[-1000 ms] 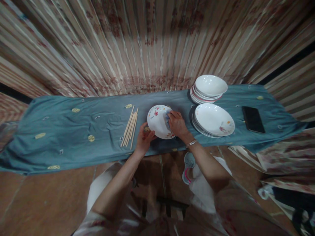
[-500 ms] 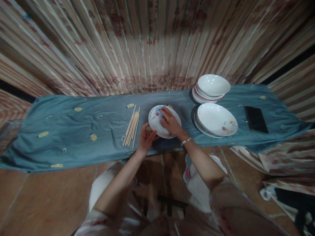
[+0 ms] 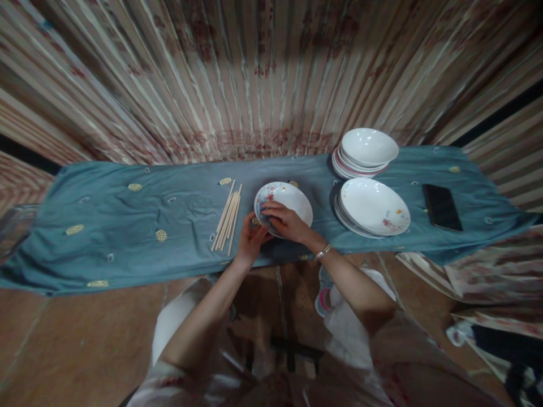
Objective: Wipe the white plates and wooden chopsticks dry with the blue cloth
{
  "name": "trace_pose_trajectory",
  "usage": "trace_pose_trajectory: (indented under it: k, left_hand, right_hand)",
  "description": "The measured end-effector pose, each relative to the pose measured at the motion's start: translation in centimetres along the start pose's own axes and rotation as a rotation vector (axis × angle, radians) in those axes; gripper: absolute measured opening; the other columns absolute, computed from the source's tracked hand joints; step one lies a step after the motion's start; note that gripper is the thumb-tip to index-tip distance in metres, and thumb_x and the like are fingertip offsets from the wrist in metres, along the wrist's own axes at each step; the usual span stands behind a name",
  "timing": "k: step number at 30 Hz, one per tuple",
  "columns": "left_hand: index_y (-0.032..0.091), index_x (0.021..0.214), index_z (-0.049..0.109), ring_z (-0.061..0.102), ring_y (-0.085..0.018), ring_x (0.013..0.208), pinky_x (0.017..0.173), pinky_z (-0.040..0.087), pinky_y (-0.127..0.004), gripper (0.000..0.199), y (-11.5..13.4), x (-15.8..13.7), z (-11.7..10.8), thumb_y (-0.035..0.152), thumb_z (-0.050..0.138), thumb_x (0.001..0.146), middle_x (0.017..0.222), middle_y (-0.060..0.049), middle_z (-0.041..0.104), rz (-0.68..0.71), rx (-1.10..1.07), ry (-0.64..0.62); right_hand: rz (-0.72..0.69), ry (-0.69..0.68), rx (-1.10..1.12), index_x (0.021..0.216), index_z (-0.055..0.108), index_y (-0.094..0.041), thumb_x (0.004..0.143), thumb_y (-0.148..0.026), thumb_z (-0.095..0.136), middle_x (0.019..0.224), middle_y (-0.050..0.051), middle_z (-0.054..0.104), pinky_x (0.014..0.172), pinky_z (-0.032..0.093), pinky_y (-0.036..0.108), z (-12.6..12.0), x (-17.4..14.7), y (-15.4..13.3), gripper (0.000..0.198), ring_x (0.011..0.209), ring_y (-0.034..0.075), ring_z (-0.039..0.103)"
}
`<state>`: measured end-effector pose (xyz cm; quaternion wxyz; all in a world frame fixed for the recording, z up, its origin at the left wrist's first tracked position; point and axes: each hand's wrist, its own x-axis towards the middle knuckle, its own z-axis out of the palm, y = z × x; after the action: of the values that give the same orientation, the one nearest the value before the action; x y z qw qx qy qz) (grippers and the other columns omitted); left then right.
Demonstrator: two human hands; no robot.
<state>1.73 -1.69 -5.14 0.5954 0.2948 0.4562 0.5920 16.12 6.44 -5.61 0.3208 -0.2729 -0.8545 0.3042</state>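
A white plate (image 3: 297, 203) with a flower pattern near its rim is in front of me, above the middle of the cloth-covered table. My left hand (image 3: 251, 240) grips the plate's near left edge, thumb on the rim. My right hand (image 3: 286, 222) is over the left part of the plate, its fingers pressing a small blue cloth (image 3: 262, 208) against the surface. Most of the blue cloth is hidden under those fingers. Just left of my left hand lie several light wooden chopsticks (image 3: 229, 219), loosely side by side.
To the right stands a stack of flowered plates (image 3: 369, 203), with a stack of white bowls (image 3: 368, 148) behind it. A dark flat phone or tablet (image 3: 442, 207) lies farther right. The green tablecloth (image 3: 127, 226) reaches the table's front edge; a pleated curtain (image 3: 237, 73) hangs behind.
My right hand has slid left and slightly toward me across the plate, with the blue cloth under its fingers. My left hand has barely moved.
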Motion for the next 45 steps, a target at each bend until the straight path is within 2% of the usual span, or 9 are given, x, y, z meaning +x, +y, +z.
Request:
trace_pose_trajectory:
  k: [9, 14, 22, 30, 37, 45]
  left_hand:
    - [0.023, 0.115, 0.048, 0.069, -0.015, 0.070, 0.072, 0.060, -0.033, 0.066, 0.0, 0.0, -0.2, 0.037, 0.085, 0.062, 0.079, 0.003, 0.072, -0.016, 0.000, -0.010]
    - [0.022, 0.118, 0.046, 0.067, -0.014, 0.066, 0.071, 0.059, -0.033, 0.068, 0.3, 0.1, -0.1, 0.034, 0.084, 0.062, 0.072, 0.004, 0.070, -0.031, 0.026, 0.002]
    - [0.022, 0.125, 0.047, 0.069, -0.017, 0.073, 0.073, 0.059, -0.035, 0.074, 0.4, 0.3, -0.1, 0.035, 0.084, 0.061, 0.080, 0.001, 0.071, -0.047, 0.034, -0.005]
    - [0.023, 0.124, 0.046, 0.069, -0.017, 0.075, 0.077, 0.059, -0.036, 0.072, 0.4, 0.2, -0.1, 0.034, 0.083, 0.063, 0.081, 0.001, 0.071, -0.031, 0.043, -0.031]
    - [0.023, 0.123, 0.047, 0.070, -0.018, 0.073, 0.076, 0.060, -0.036, 0.071, 0.1, 0.1, -0.1, 0.037, 0.083, 0.064, 0.077, 0.002, 0.071, -0.014, 0.043, -0.032]
    - [0.024, 0.119, 0.047, 0.068, -0.015, 0.072, 0.075, 0.060, -0.034, 0.066, 0.0, 0.0, -0.2, 0.036, 0.082, 0.065, 0.077, 0.003, 0.070, -0.005, 0.036, -0.017]
  right_hand:
    - [0.052, -0.096, 0.099, 0.098, 0.071, -0.020, 0.079, -0.003, 0.052, 0.117, 0.007, 0.070, 0.100, 0.050, 0.039, -1.7, -2.5, -1.6, 0.032, 0.113, 0.019, 0.064]
    - [0.111, -0.140, 0.022, 0.085, 0.073, -0.019, 0.075, 0.001, 0.051, 0.109, 0.006, 0.072, 0.096, 0.052, 0.036, -3.1, -3.6, -1.2, 0.032, 0.106, 0.018, 0.067]
    - [0.210, 0.006, -0.252, 0.081, 0.071, -0.019, 0.077, 0.000, 0.051, 0.104, 0.007, 0.073, 0.095, 0.053, 0.037, -3.8, -4.5, 0.8, 0.028, 0.103, 0.019, 0.066]
    - [0.274, 0.122, -0.341, 0.077, 0.068, -0.019, 0.079, -0.002, 0.048, 0.099, 0.010, 0.073, 0.097, 0.052, 0.037, -4.1, -2.6, 2.3, 0.026, 0.100, 0.022, 0.066]
    - [0.220, 0.200, -0.264, 0.087, 0.069, -0.020, 0.081, -0.005, 0.045, 0.108, 0.008, 0.072, 0.102, 0.050, 0.036, -3.4, -1.3, 2.4, 0.029, 0.107, 0.020, 0.065]
    - [0.108, 0.157, -0.125, 0.094, 0.071, -0.017, 0.084, -0.006, 0.045, 0.116, 0.010, 0.069, 0.105, 0.047, 0.035, -1.9, -0.7, 1.1, 0.029, 0.114, 0.019, 0.063]
